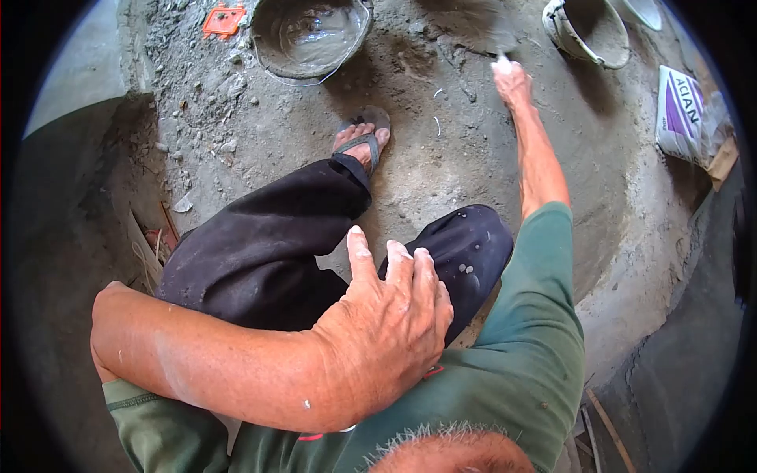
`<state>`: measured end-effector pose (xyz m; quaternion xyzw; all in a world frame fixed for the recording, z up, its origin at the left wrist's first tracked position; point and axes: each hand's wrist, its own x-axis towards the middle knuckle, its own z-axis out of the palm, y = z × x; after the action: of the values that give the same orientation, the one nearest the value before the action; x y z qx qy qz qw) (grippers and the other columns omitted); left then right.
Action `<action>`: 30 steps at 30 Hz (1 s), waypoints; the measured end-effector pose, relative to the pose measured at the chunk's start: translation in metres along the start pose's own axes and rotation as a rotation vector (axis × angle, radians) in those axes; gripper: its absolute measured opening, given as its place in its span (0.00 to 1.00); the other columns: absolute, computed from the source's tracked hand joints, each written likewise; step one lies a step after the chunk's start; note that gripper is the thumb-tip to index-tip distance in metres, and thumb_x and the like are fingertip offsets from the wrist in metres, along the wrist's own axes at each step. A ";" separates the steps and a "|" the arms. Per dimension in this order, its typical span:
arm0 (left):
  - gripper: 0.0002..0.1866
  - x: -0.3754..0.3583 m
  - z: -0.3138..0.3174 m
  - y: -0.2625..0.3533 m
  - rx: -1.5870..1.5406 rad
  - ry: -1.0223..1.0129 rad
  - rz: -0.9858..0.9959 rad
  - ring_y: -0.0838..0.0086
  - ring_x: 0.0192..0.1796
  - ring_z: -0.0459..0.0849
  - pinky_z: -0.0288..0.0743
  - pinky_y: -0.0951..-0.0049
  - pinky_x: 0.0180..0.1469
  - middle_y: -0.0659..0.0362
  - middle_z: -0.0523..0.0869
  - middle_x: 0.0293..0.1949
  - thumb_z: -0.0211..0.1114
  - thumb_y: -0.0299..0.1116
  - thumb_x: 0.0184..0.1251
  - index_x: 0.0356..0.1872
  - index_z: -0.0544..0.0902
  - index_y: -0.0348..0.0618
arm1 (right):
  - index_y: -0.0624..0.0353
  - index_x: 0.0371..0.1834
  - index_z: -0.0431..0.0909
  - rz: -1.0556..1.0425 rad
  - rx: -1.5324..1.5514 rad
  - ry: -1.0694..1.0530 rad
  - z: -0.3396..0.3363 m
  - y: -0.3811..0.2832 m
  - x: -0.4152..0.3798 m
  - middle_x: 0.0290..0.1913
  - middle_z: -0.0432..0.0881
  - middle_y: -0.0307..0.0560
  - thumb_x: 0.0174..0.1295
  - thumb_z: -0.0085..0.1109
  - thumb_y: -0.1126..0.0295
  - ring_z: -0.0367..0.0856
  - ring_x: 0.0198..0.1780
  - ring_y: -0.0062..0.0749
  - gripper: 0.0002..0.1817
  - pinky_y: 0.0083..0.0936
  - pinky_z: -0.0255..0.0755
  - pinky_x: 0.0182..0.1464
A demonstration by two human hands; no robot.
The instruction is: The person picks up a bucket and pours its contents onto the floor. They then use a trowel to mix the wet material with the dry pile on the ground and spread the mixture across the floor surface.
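My left hand (386, 315) is bent across in front of my chest, above my knees, with its fingers apart and nothing in it. Cement-like smears whiten its fingertips. My right arm reaches far forward, and my right hand (514, 85) is closed around the handle of a trowel (482, 30). Motion blurs the trowel's blade, which is low over a patch of wet grey mortar (449, 17) on the ground. Left of it stands a bucket (260, 59) with wet mortar inside.
A second mortar-stained bucket (558, 35) stands at the upper right, beside a white container (645, 12). Below them is a white and purple bag (680, 118) marked ACIAN. An orange plastic piece (223, 21) lies on rubble at the upper left. My sandalled foot (364, 142) rests on the ground.
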<state>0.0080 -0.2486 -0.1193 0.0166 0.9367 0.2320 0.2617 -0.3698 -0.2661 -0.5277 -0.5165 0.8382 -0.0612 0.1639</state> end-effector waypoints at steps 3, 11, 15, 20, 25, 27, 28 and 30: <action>0.25 0.001 0.002 0.001 0.038 0.004 -0.003 0.42 0.58 0.76 0.65 0.27 0.53 0.32 0.72 0.59 0.53 0.39 0.65 0.59 0.73 0.31 | 0.58 0.45 0.74 0.093 0.005 0.023 -0.019 -0.044 -0.019 0.35 0.84 0.64 0.64 0.55 0.50 0.83 0.41 0.62 0.21 0.51 0.76 0.40; 0.26 -0.007 -0.001 -0.004 0.009 0.010 -0.002 0.40 0.59 0.74 0.64 0.26 0.54 0.31 0.72 0.59 0.51 0.39 0.66 0.59 0.72 0.30 | 0.58 0.38 0.73 0.267 0.290 0.271 -0.031 0.018 -0.139 0.31 0.84 0.52 0.65 0.55 0.50 0.84 0.30 0.44 0.20 0.35 0.78 0.31; 0.26 -0.011 -0.003 -0.009 -0.018 0.018 -0.001 0.40 0.59 0.74 0.64 0.26 0.54 0.31 0.71 0.59 0.51 0.40 0.67 0.59 0.72 0.29 | 0.58 0.42 0.75 0.698 0.578 -0.219 -0.044 0.025 -0.213 0.19 0.75 0.44 0.64 0.57 0.50 0.75 0.16 0.31 0.20 0.28 0.69 0.16; 0.26 -0.009 0.000 -0.004 0.008 0.024 0.030 0.40 0.58 0.74 0.66 0.27 0.53 0.31 0.71 0.59 0.52 0.41 0.67 0.59 0.72 0.30 | 0.61 0.39 0.73 0.403 0.596 -0.416 -0.042 -0.031 -0.162 0.16 0.72 0.40 0.67 0.54 0.52 0.72 0.14 0.26 0.19 0.26 0.65 0.14; 0.25 -0.001 0.003 0.004 0.055 0.014 0.005 0.41 0.57 0.75 0.67 0.28 0.52 0.32 0.72 0.58 0.52 0.40 0.66 0.58 0.74 0.30 | 0.61 0.34 0.74 0.198 0.528 -0.311 -0.012 -0.074 -0.062 0.20 0.76 0.45 0.65 0.55 0.51 0.74 0.17 0.29 0.21 0.33 0.67 0.16; 0.24 -0.001 0.005 0.006 0.062 0.044 -0.015 0.42 0.57 0.75 0.67 0.28 0.53 0.33 0.74 0.58 0.52 0.38 0.66 0.57 0.75 0.30 | 0.60 0.35 0.74 0.328 0.648 -0.315 -0.018 -0.094 -0.059 0.21 0.76 0.42 0.63 0.57 0.50 0.73 0.17 0.28 0.21 0.30 0.66 0.15; 0.24 0.000 0.005 0.006 0.061 0.049 -0.026 0.42 0.57 0.75 0.67 0.28 0.53 0.33 0.74 0.58 0.52 0.38 0.66 0.57 0.75 0.30 | 0.60 0.35 0.74 0.315 0.646 -0.319 -0.020 -0.097 -0.061 0.21 0.76 0.42 0.63 0.57 0.50 0.73 0.17 0.28 0.21 0.30 0.66 0.15; 0.24 0.002 0.006 0.007 0.047 0.024 -0.041 0.43 0.57 0.76 0.66 0.28 0.53 0.33 0.74 0.58 0.52 0.38 0.66 0.57 0.75 0.30 | 0.58 0.42 0.75 0.328 0.703 -0.317 -0.027 -0.097 -0.068 0.21 0.74 0.39 0.64 0.56 0.48 0.71 0.16 0.22 0.22 0.24 0.66 0.14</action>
<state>0.0086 -0.2399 -0.1218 0.0009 0.9451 0.2048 0.2546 -0.2686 -0.2528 -0.4617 -0.2917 0.8018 -0.2363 0.4650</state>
